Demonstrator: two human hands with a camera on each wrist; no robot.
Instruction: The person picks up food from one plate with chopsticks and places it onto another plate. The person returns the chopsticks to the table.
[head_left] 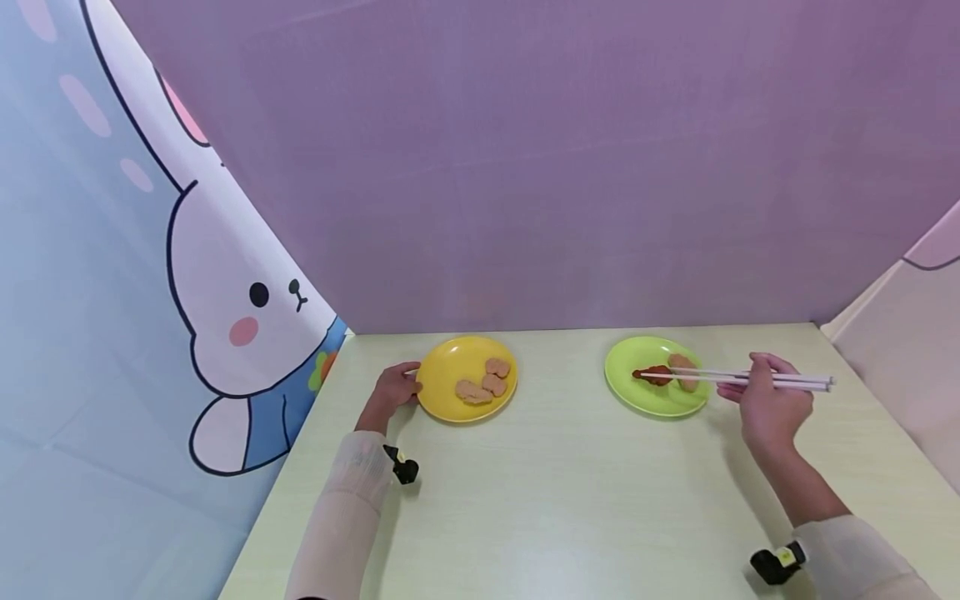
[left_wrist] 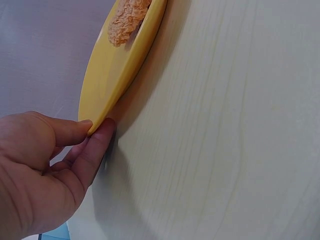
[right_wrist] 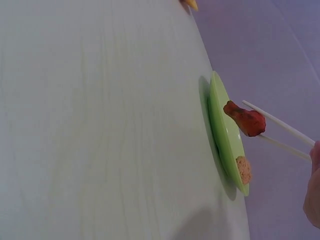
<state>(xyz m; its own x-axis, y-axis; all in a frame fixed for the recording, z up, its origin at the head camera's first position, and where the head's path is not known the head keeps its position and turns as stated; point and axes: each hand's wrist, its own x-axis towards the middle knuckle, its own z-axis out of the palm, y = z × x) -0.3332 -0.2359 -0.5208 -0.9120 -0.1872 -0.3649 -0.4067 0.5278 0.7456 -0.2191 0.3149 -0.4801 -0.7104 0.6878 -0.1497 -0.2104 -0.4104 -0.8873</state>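
In the head view my left hand [head_left: 396,387] is at the left edge of a yellow plate [head_left: 444,368]. Thumb and fingers pinch its rim, as the left wrist view shows. Several tan, crumbly-coated pieces of food [head_left: 472,392] lie on that plate. My right hand [head_left: 774,410] grips a pair of pale chopsticks [head_left: 806,383], reaching left over a green plate [head_left: 660,406]. Between their tips is a reddish-brown drumstick [right_wrist: 247,120], seemingly above the plate's surface. One tan coated piece [right_wrist: 243,170] rests on the green plate.
Both plates stand toward the far edge of a pale wood-grain table [head_left: 555,467]. A purple backdrop [head_left: 525,167] rises behind it. At the left hangs a blue cloth with a cartoon rabbit [head_left: 225,275]. Small black devices [head_left: 405,469] sit at both wrists.
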